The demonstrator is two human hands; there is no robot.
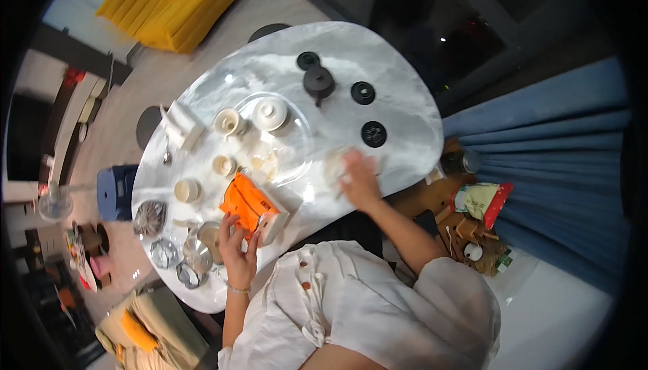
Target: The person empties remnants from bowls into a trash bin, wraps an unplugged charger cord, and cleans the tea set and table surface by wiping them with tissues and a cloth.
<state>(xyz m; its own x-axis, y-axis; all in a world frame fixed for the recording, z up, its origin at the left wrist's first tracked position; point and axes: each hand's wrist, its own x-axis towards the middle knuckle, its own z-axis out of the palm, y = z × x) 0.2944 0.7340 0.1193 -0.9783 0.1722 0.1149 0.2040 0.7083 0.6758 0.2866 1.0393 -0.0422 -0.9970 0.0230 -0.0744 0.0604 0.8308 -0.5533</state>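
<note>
Beyond the right hand sit a teapot and 3 black discs.

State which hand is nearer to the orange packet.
Left. The left hand is at the near edge of the orange packet; the right hand is farther off, to the packet's right, over the table.

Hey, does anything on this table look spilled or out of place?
Possibly: beside the small cup, just beyond the orange pack, a yellowish patch stands out against the grey-white table, perhaps a spill; I can't tell for sure.
</note>
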